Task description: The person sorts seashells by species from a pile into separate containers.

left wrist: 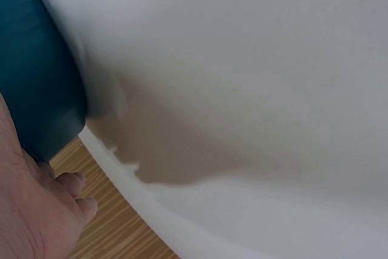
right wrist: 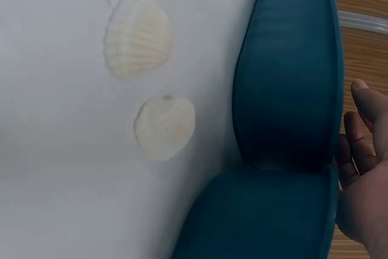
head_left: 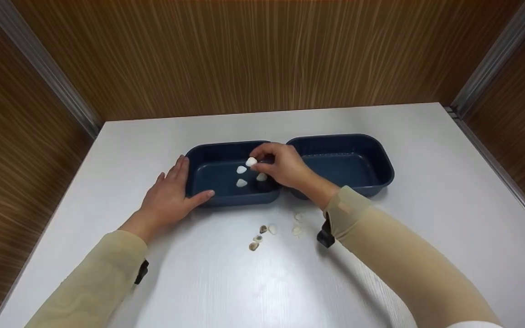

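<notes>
A small white seashell (head_left: 251, 161) is pinched between the thumb and fingertips of my right hand (head_left: 285, 165), above the right part of the left dark blue tray (head_left: 233, 199). Inside that tray lie three more pale shells, one of them a white shell (head_left: 241, 183) near the front. My left hand (head_left: 167, 196) rests against the tray's left end with straight fingers, the thumb reaching along its front edge. In the right wrist view the right hand (right wrist: 373, 150) shows beyond the tray walls, its shell hidden there. The left wrist view shows part of the left hand (left wrist: 39, 210) beside the tray.
A second dark blue tray (head_left: 342, 166) stands right beside the first. In front of them, several loose shells lie on the white table (head_left: 226, 282), among them a brown shell (head_left: 254, 246) and a ribbed cream shell (right wrist: 138, 34). Wood-grain panels (head_left: 262, 59) enclose the table's back and sides.
</notes>
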Action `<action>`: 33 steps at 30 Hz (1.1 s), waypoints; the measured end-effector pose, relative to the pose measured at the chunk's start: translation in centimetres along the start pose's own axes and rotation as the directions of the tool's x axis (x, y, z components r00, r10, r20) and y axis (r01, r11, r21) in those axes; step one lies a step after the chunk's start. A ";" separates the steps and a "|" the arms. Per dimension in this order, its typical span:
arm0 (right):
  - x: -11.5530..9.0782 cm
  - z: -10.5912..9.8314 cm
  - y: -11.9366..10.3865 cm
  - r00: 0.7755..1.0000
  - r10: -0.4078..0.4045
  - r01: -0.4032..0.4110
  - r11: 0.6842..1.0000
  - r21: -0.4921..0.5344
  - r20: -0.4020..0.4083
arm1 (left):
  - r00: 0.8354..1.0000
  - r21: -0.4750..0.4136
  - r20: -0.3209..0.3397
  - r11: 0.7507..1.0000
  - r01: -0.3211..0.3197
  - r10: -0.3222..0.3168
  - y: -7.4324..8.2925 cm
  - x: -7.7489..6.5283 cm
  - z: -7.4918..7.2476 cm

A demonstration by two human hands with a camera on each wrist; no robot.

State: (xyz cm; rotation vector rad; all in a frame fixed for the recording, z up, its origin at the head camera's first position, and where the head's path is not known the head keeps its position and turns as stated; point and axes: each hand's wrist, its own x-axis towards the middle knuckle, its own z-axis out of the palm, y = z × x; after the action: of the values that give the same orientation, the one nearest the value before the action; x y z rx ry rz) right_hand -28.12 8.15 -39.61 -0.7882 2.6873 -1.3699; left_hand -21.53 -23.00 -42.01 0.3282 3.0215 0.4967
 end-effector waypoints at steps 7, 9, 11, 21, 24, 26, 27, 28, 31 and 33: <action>0.3 0.2 0.1 1.000 -0.022 0.022 0.998 -0.051 0.008 | 1.000 0.001 0.009 1.000 -0.001 0.001 0.0 0.1 0.0; 0.1 -0.1 0.0 0.999 -0.033 0.033 0.997 -0.067 0.006 | 1.000 0.001 0.007 1.000 -0.007 0.007 0.1 0.2 0.0; -0.1 -0.4 -0.1 0.999 -0.045 0.045 0.996 -0.073 0.006 | 1.000 0.001 0.003 1.000 -0.012 0.012 0.1 0.3 0.0; -2.8 -2.7 -1.5 0.980 -0.199 0.200 0.978 -0.056 0.014 | 1.000 0.000 -0.007 1.000 -0.021 0.021 0.0 0.1 -0.2; -4.2 -3.4 -1.9 0.966 -0.257 0.258 0.963 -0.072 0.026 | 1.000 0.002 -0.009 1.000 -0.021 0.021 -0.1 0.0 -0.2; -5.2 -3.8 -1.9 0.955 -0.295 0.297 0.952 -0.081 0.036 | 1.000 0.004 -0.007 1.000 -0.019 0.019 -0.1 -0.1 -0.2; -5.6 -3.9 -1.9 0.950 -0.311 0.313 0.946 -0.080 0.043 | 1.000 0.005 -0.006 1.000 -0.017 0.017 -0.2 -0.1 -0.3; -6.1 -4.0 -1.8 0.946 -0.320 0.323 0.943 -0.076 0.052 | 1.000 0.005 -0.005 1.000 -0.016 0.016 -0.2 -0.2 -0.3; -7.5 -4.3 -1.3 0.942 -0.325 0.330 0.942 -0.054 0.084 | 1.000 0.003 -0.006 1.000 -0.014 0.014 -0.4 -0.3 -0.4; -8.3 -4.3 -1.0 0.944 -0.315 0.320 0.947 -0.037 0.101 | 1.000 0.002 -0.006 1.000 -0.014 0.014 -0.5 -0.4 -0.5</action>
State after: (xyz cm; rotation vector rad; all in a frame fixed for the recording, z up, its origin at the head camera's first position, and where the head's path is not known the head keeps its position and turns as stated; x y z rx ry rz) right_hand -21.50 14.64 -37.91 -1.3056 2.6179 -1.2776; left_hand -21.31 -23.68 -41.71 0.3494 3.0277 0.4970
